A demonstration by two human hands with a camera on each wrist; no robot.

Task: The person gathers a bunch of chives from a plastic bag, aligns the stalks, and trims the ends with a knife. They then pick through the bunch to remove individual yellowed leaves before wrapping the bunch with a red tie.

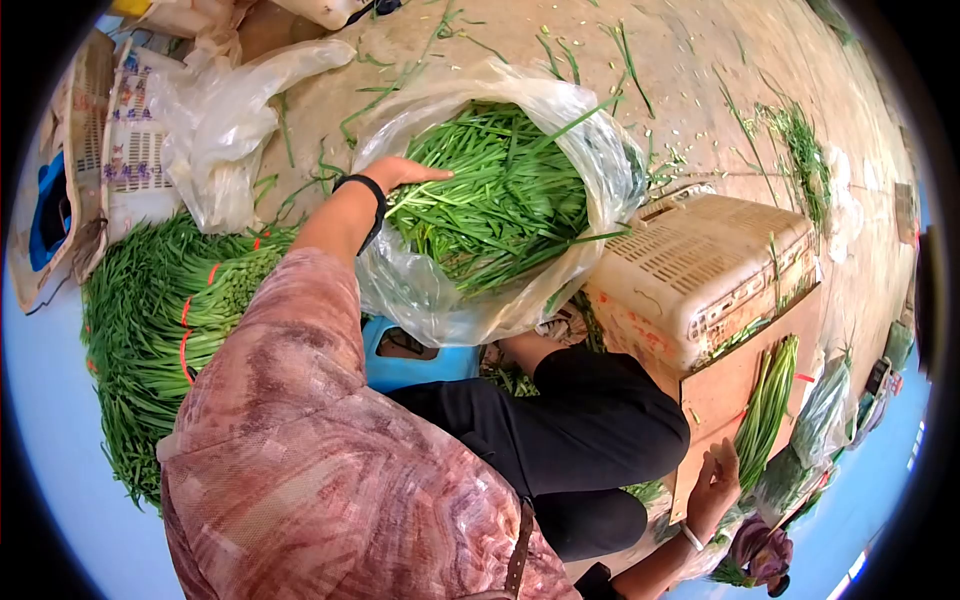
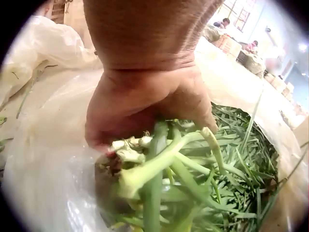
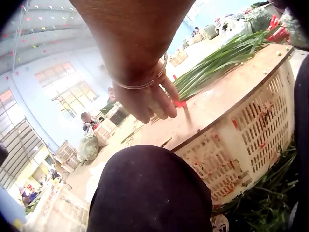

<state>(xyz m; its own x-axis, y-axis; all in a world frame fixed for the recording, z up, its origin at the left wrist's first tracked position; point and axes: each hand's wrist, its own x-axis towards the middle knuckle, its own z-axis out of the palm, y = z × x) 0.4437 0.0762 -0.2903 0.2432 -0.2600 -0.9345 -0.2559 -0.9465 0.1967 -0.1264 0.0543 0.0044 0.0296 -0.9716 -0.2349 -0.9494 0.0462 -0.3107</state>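
My left hand (image 1: 400, 172) reaches into a clear plastic bag (image 1: 420, 290) full of loose green stalks (image 1: 500, 200). In the left wrist view that hand (image 2: 140, 111) grips a bunch of stalks (image 2: 159, 164) near their pale cut ends. My right hand (image 1: 718, 482) rests on a brown board (image 1: 720, 390) laid over a beige crate (image 1: 700, 270). Its fingers (image 3: 149, 104) hang relaxed above the board (image 3: 227, 96), with a small red band (image 3: 179, 103) at their tips. A bundle of green stalks (image 1: 768, 405) lies on the board beyond that hand.
A big pile of tied green bundles (image 1: 160, 320) lies at my left. A crumpled empty plastic bag (image 1: 220, 130) sits behind it. A blue stool (image 1: 415, 360) stands under the bag by my knees. Loose stalks litter the concrete floor.
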